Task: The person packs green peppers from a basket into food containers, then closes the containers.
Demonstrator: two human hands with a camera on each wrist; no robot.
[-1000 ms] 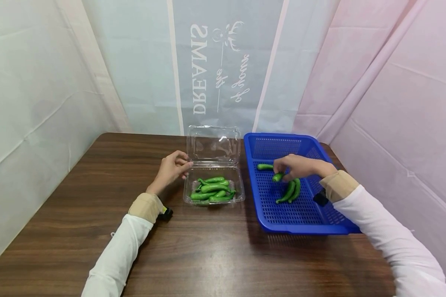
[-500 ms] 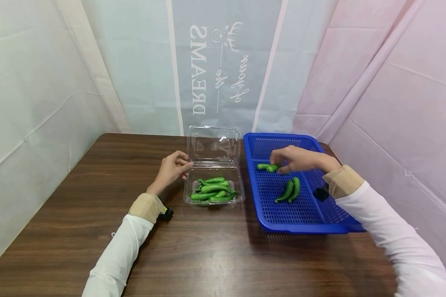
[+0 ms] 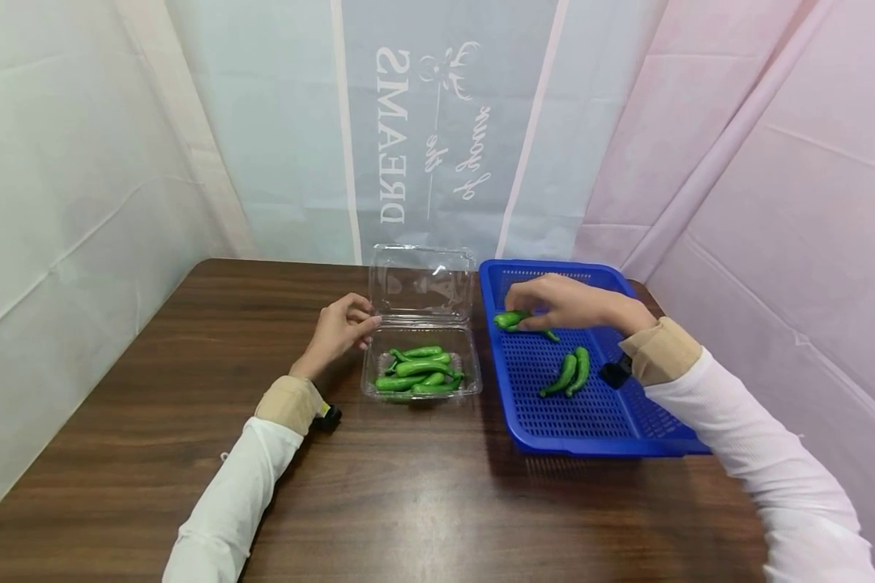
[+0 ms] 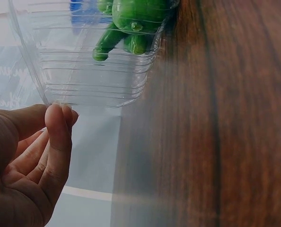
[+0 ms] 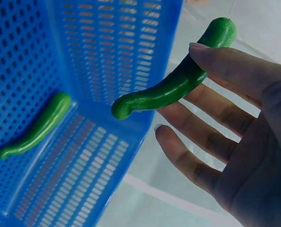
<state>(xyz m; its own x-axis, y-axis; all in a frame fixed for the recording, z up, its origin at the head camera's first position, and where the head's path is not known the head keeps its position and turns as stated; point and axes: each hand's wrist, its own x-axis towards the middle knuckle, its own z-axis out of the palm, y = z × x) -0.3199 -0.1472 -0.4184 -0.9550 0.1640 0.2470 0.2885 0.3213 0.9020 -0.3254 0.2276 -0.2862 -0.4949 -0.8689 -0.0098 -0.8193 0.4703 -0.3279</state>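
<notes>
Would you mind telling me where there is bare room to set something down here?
The table is bare left of the clear clamshell and along its near edge. The blue basket has open floor near its front wall. It is crowded inside the clamshell, full of green peppers.

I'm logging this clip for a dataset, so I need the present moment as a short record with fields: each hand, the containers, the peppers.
left hand: fingertips touch the edge of the clear clamshell box, lid open
right hand: pinches one green pepper above the blue basket
box contents: several green peppers
basket contents: two peppers side by side, one more under the right hand
surface: brown wooden table
</notes>
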